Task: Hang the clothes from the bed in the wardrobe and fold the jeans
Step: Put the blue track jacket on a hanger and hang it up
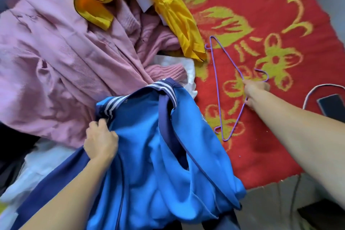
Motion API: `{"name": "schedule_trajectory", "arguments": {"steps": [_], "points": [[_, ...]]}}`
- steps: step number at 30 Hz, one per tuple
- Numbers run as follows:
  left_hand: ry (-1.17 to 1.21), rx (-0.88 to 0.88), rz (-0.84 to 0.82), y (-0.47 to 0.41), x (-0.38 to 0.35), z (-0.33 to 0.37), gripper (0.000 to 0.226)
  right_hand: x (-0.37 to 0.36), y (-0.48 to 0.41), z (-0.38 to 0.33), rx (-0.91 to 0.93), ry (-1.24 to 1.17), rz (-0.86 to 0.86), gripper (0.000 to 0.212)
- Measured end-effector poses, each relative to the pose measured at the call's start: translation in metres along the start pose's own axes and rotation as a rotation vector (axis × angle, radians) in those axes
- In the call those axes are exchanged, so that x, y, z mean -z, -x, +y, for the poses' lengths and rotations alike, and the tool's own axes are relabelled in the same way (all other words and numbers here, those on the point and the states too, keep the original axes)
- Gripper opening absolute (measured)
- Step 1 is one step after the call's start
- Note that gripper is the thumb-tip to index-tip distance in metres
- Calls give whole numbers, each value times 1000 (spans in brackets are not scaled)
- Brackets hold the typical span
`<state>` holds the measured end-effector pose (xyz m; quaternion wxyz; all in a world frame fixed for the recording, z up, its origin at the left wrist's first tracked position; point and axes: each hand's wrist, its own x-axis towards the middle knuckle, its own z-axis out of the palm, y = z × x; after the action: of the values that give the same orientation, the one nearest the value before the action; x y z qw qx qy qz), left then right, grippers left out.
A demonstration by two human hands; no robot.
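Note:
A bright blue jacket (149, 145) with navy trim and white stripes at the collar lies in front of me on the bed. My left hand (99, 139) grips it at the collar's left side. My right hand (255, 93) reaches out over the red blanket and closes on a thin purple wire hanger (217, 87) near its hook. Behind the jacket a heap of clothes holds a large pink garment (61, 58) and a yellow one (168, 9).
A red blanket with yellow flowers (280, 24) covers the bed on the right. A dark phone (331, 103) with a white cable lies at the right edge. White fabric (37, 164) and dark cloth sit at the lower left.

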<state>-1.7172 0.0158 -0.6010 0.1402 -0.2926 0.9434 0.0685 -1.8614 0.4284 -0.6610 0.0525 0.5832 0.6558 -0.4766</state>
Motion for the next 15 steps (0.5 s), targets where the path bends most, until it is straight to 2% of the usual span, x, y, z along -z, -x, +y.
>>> {"name": "schedule_trajectory", "arguments": {"steps": [2,3,5,7,9,12,14,15], "points": [[73,-50,53,-3,2,-12,23,-7,3,2,12,13,36,59],[125,-62,71,-2,2,-19,24,-13,5,4,4,8,-6,53],[234,-101,78,3,-1,-34,25,-25,24,0,-54,-4,-191,35],[291,-148,68,10,-2,-47,22,-39,47,-8,-57,-17,-305,38],[339,-124,72,12,0,-53,21,-49,72,-19,56,-41,-282,40],[446,-51,125,4,24,-51,22,-47,118,-46,366,-135,-162,30],[477,-44,184,-6,48,-50,21,-36,154,-69,563,-105,-250,26],[470,-50,212,-11,60,-51,20,-28,173,-79,624,-78,-376,27]]}}
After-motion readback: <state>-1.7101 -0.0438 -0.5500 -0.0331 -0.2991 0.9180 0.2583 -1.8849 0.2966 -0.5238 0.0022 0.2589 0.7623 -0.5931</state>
